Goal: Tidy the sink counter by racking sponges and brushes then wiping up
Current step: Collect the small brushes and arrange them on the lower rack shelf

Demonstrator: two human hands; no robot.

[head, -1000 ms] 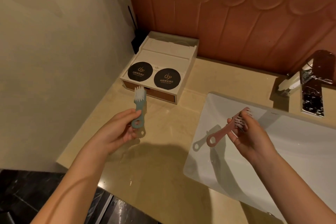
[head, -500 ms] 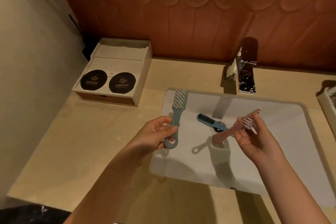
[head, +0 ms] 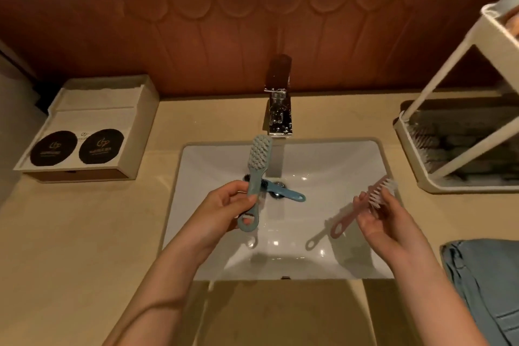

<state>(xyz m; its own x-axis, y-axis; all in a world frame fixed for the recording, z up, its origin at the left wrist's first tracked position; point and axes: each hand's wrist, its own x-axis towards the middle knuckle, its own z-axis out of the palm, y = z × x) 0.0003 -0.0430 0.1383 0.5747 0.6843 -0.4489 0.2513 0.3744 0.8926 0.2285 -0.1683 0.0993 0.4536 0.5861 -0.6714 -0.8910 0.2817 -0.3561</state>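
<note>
Far left on the counter (head: 84,233): a white box (head: 84,132) bearing two black discs. Over the sink (head: 337,166): the left hand (head: 224,211) gripped a grey-blue brush (head: 257,171) by its handle, bristles pointing far. In the basin by the drain: a blue brush (head: 289,194), below the faucet (head: 278,109). The right hand (head: 384,222) held a pink brush (head: 346,219) at its bristle end. Far right: a white rack (head: 449,132). Near right: a blue cloth (head: 483,275).

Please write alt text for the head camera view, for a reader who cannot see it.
Over a white sink, the left hand grips a pale blue brush and the right hand holds a pink brush by its head. A darker blue brush lies inside it; a white rack stands on the counter at right.
</note>
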